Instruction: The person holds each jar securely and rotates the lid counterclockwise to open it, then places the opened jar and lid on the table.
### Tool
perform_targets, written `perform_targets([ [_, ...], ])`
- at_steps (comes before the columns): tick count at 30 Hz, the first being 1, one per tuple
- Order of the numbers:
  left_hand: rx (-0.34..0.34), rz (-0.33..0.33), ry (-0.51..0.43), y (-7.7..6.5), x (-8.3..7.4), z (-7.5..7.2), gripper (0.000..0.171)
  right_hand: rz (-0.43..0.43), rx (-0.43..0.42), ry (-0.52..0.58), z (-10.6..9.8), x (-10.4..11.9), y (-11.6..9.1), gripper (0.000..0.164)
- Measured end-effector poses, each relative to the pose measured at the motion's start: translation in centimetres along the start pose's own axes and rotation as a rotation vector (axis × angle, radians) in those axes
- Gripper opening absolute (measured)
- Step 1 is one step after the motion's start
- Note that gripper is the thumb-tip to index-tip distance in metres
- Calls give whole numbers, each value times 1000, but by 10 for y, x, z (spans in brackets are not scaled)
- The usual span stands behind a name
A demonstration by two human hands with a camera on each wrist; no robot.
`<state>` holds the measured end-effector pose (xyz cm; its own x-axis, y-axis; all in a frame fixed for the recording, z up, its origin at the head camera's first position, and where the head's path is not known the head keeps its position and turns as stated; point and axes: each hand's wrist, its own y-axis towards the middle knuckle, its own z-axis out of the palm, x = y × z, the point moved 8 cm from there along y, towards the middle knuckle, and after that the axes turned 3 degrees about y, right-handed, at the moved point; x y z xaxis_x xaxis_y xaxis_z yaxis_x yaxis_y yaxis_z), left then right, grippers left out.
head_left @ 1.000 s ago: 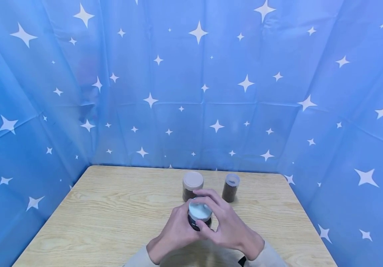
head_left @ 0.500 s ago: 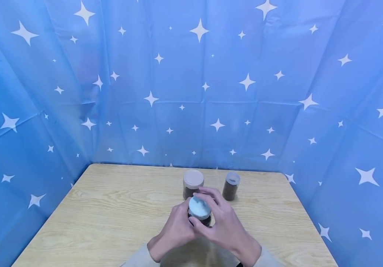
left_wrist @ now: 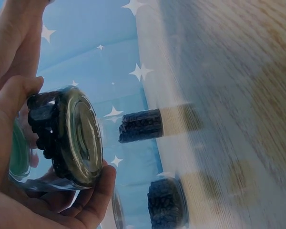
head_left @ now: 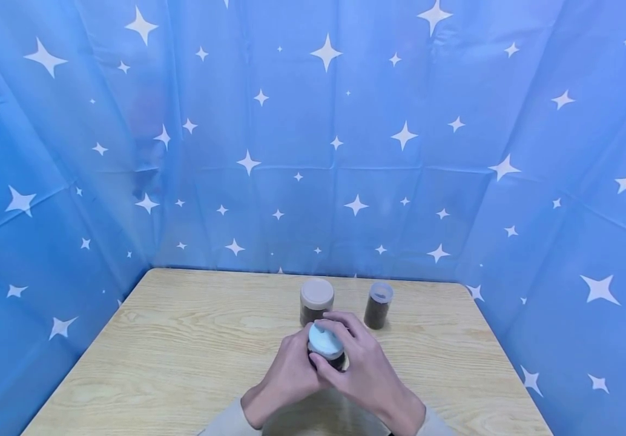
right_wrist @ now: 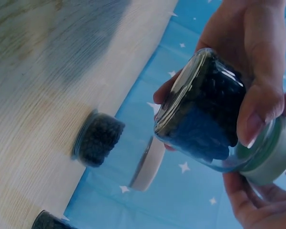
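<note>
My left hand grips the body of a clear glass jar, partly filled with dark, bean-like pieces. On the jar's top sits a pale blue-green lid. The thumb and curled fingers of my right hand hold this lid by its edge. Seen from below in the left wrist view, the jar is clear of the table, its round base facing the camera. In the right wrist view its contents have slid into a slope, and fingers hide part of the lid.
Just behind my hands stands a wide jar with a white lid and dark contents. To its right is a narrower container with a translucent lid. Both rest on the wood-grain table, with a blue starred curtain behind and beside it.
My right thumb has shifted from the jar's front up and left to the lid's near edge, and the right fingers have moved slightly. The left hand keeps its place on the jar.
</note>
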<state>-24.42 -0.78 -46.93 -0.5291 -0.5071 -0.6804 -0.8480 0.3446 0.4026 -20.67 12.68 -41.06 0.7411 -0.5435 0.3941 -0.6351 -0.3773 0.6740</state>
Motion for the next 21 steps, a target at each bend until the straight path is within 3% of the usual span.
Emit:
perform_targets([
  [10,8,2,-46,-3,2,0,64,-42,32,54,0,-2,2,54],
  [21,23,12,-94,-3,2,1,67,-130,108,200,-2,-3,9,59],
])
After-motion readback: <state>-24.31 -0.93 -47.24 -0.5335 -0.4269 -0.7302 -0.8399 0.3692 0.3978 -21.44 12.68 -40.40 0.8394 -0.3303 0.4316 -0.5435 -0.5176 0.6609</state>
